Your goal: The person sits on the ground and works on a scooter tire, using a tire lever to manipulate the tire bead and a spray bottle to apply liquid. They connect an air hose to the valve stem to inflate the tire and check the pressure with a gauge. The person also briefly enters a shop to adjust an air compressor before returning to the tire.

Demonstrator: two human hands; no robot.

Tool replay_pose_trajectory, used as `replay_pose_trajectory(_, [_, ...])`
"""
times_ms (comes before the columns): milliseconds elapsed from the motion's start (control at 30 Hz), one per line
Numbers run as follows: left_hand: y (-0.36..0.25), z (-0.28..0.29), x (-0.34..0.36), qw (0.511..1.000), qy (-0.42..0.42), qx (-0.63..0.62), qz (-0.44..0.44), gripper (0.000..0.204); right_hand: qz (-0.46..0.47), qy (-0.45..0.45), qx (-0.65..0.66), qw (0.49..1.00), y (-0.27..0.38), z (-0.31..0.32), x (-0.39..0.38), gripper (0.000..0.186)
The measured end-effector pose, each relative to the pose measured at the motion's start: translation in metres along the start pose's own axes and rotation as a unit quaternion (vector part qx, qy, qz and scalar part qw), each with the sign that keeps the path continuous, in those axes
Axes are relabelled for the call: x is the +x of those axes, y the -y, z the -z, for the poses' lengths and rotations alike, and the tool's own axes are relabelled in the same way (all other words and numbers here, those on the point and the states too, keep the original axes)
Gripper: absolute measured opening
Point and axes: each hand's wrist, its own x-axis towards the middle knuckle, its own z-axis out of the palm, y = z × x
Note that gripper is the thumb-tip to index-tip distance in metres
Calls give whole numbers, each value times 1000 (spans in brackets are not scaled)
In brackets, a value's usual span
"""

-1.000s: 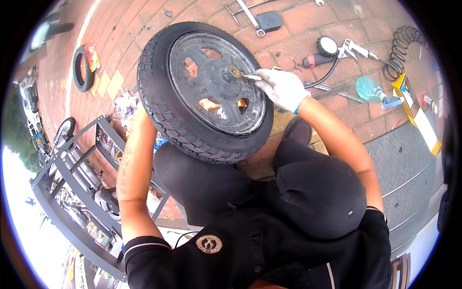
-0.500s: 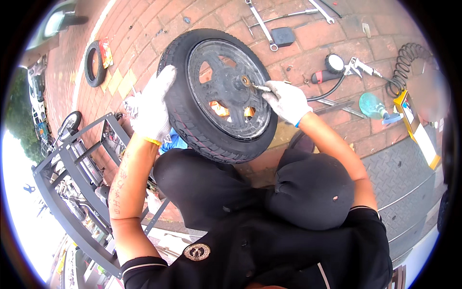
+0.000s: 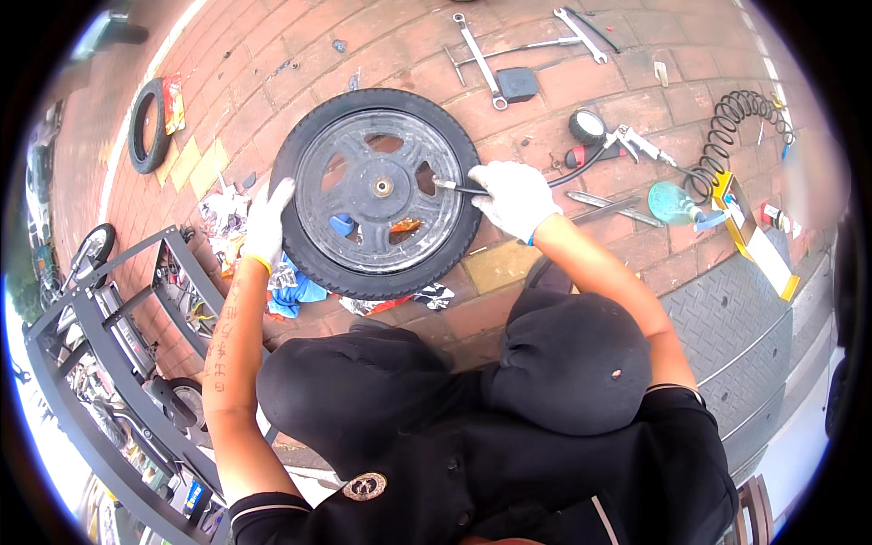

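A black wheel (image 3: 338, 140) with a grey five-spoke rim and a treaded tyre lies almost face up on the bricks over crumpled rags (image 3: 296, 292). Gloved in white, my left hand (image 3: 269, 224) grips the tyre's left edge. My right hand (image 3: 510, 200), also gloved, holds the metal end of an air hose (image 3: 447, 184) at the rim, by an opening right of the hub. The black hose runs right to a gauge gun (image 3: 623, 138) with a round dial.
Wrenches (image 3: 480, 59) and a black block (image 3: 517, 84) lie beyond. At right are a coiled hose (image 3: 740, 113), a teal bottle (image 3: 670, 202) and a yellow box (image 3: 765, 263); at left, a spare tyre (image 3: 143, 127) and a metal frame (image 3: 123, 313).
The wheel has gone from tilted up near my knees to lower and flatter on the ground. My left hand came into view and moved down with it; my right hand moved slightly lower.
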Motion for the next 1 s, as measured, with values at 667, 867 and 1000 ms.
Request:
replay_pose_trajectory(667, [6,5,-92,968,115,106,195,30,-416,12,94,905,96,203,-272,31])
replay_pose_trajectory(867, [-104,67,-226,929,202,254,180,27,-607,33,297,737,200,290,-421,38])
replay_pose_trajectory(1000, [-207,61,-297,901,213,200,321,20,-693,48,388,605,267,324,-520,47])
